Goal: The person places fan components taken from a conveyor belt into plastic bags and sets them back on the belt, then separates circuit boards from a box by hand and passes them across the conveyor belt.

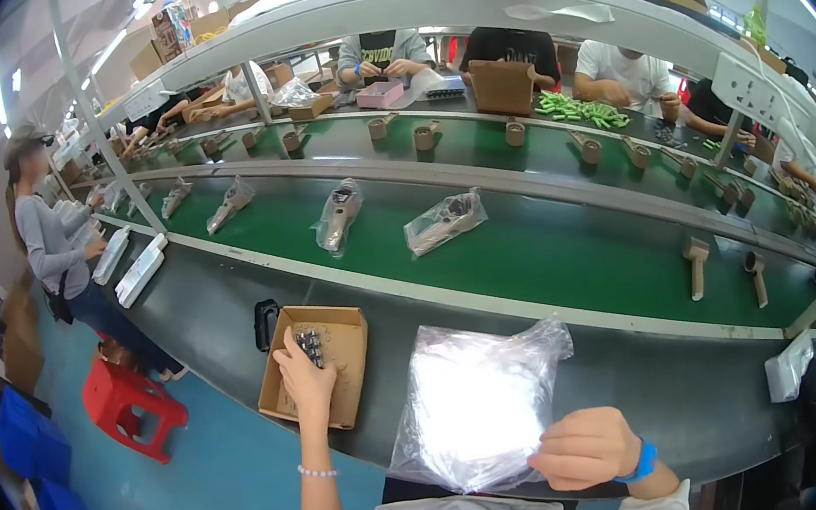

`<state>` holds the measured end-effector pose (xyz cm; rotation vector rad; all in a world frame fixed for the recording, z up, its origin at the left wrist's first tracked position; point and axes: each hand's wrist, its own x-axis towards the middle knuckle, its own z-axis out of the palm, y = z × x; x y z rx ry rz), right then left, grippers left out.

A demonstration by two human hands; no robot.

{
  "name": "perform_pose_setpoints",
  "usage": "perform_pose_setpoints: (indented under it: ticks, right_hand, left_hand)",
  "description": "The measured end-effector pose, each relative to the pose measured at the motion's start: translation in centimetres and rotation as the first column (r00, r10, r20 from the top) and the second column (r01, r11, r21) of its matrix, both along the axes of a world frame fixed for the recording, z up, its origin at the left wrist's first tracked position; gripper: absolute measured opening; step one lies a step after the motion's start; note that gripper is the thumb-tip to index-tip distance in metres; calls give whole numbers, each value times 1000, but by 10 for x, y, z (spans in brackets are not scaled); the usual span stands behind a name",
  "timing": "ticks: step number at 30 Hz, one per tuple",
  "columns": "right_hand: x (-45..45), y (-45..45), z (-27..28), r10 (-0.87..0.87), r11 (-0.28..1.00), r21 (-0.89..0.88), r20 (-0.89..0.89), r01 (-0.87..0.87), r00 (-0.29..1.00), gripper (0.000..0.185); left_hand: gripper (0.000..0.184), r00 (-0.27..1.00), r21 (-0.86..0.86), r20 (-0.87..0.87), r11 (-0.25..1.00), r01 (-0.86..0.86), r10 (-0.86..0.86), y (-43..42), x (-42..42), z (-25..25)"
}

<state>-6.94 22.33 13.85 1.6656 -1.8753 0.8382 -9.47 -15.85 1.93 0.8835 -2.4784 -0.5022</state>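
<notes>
My left hand (307,379) reaches into a shallow cardboard box (356,347), its fingers apart beside a cluster of small shiny metal parts (310,345). Whether a fingertip touches one of them is hard to see. A stack of clear plastic bags (475,398) lies on the dark worktable in front of me, bright with glare. At its lower right corner, my right hand (586,448) is closed, thumb and fingers pinching the bag edge. A small black tray-like item (266,325) sits against the box's left side.
Beyond the table runs a green conveyor (550,264) with bagged handheld devices (338,218) and loose brown handle-shaped parts (697,267). White packages (141,270) lie at left, near a standing person (57,224) and a red stool (134,407). Several people work across the line.
</notes>
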Motion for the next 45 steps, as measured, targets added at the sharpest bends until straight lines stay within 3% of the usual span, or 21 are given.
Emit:
perform_pose_setpoints:
  ticks: [4,9,11,14,15,18,22,24,28,30,33,38,40,45]
  right_hand:
    - [-3,-4,-1,22,1000,14,31,-23,999,21]
    - [0,-9,0,23,999,34,50,-25,998,22]
    - [0,-10,-2,40,998,45,58,-43,998,22]
    - [-1,-12,-5,58,997,49,68,-61,996,24]
    - [0,-11,-7,77,995,52,81,-82,994,24]
    - [3,-10,-4,31,999,28,68,-33,997,19]
    - [3,-3,-8,30,999,22,98,-33,995,20]
    - [0,1,-10,35,999,24,80,-37,996,20]
    - [-3,10,-9,66,996,57,47,-69,997,20]
    - [-4,11,-8,112,993,19,41,-113,993,20]
    - [-7,13,-3,201,980,-23,59,-200,978,19]
    - [-8,26,-5,220,975,-46,31,-219,975,18]
    - [-7,32,-6,211,975,-70,25,-209,977,17]
    - [-8,43,0,215,976,-20,33,-215,976,17]
  left_hand:
    - [84,999,-37,-13,998,43,-43,0,-2,-9]
    - [71,996,-136,82,991,-17,28,6,-7,-11]
    - [69,994,-84,104,996,-1,10,0,-7,-6]
    - [48,992,-172,122,984,47,-26,-14,-1,-17]
    - [28,998,-172,62,984,41,-30,-14,0,-19]
    - [6,998,-148,20,987,60,-58,-15,6,-14]
    - [12,1000,-166,13,986,-13,15,-12,-3,-20]
    - [30,999,-137,23,990,-24,27,-5,-4,-16]
    - [45,996,-233,24,970,-74,82,-4,-6,-23]
    - [51,989,-170,100,981,-94,112,-6,-4,-19]
    - [50,975,-56,221,998,-15,27,-12,3,-3]
    - [40,977,-68,193,992,109,-94,-32,9,-5]
    - [41,981,59,192,998,-23,12,-33,5,-5]
    - [35,973,38,197,991,-128,119,-21,10,2]
